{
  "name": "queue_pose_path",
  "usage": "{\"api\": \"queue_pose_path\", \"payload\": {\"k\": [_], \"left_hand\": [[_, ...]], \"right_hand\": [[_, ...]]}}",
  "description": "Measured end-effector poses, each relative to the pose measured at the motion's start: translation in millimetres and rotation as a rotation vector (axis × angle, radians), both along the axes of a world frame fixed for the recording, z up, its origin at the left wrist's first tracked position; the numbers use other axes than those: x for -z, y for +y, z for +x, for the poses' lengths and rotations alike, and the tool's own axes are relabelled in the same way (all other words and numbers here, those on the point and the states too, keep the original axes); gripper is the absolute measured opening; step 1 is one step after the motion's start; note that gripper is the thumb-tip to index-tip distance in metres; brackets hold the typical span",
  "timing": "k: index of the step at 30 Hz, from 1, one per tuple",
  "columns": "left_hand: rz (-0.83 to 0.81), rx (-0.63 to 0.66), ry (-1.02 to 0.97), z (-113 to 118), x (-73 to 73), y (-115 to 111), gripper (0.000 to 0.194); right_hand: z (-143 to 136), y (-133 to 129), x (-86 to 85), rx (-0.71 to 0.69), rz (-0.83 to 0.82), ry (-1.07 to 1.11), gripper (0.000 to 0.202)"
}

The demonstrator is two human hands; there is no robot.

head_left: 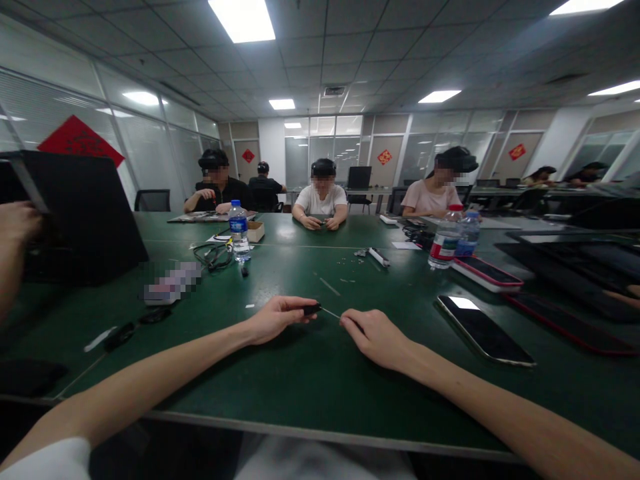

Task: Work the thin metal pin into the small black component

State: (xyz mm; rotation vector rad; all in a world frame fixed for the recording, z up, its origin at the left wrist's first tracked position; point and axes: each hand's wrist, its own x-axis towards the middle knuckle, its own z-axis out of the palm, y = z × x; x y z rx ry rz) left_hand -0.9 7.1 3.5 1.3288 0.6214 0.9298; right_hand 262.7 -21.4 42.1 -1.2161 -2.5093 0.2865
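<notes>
Over the middle of the green table (300, 387), my left hand (274, 320) pinches a small black object (313, 308) between thumb and fingers. From it a thin, pale, straight strand (330, 313) runs to the right. My right hand (376, 335) is closed on the other end of that strand, with thumb and forefinger pressed together. Whether the strand is a wire, a cord or a rod I cannot tell. Both hands are a little above the table top, with a short gap between them.
A phone (485, 330) lies right of my right forearm. Bottles (444, 243) stand beyond it. Ahead are a white stick-like item (379, 258) and small scraps. Cables (214, 255) and a water bottle (239, 230) are at the far left. Several people in headsets sit around.
</notes>
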Motion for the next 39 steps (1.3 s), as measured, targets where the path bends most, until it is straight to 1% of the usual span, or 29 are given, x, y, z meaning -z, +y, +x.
{"api": "queue_pose_path", "payload": {"k": [6, 10, 17, 24, 31, 35, 39], "left_hand": [[0.0, 0.002, -0.002, 0.2, 1.1, 1.2, 0.041], [0.016, 0.018, 0.02, -1.9, 4.3, 3.7, 0.042], [0.045, 0.076, 0.084, -7.0, 7.3, 6.6, 0.043], [0.071, 0.155, 0.114, -10.9, 4.5, 5.7, 0.041], [0.07, 0.202, 0.163, -15.5, 2.0, 5.5, 0.041], [0.093, 0.228, 0.192, -14.7, -4.1, 1.8, 0.039], [0.126, 0.314, 0.286, -7.5, -10.3, -6.4, 0.037]], "right_hand": [[-0.4, -0.2, -0.8, -0.009, 0.001, 0.005, 0.036], [-1.2, -0.5, -2.1, -0.019, -0.007, -0.012, 0.036], [0.5, -0.8, -2.8, -0.021, -0.023, -0.02, 0.036], [2.0, -2.7, -6.3, -0.077, -0.035, 0.002, 0.036], [4.2, -1.1, -7.2, -0.141, -0.032, 0.006, 0.035], [1.9, -2.8, -7.5, -0.165, -0.027, -0.005, 0.036], [-8.0, -13.7, -5.1, -0.26, -0.002, -0.028, 0.032]]}}
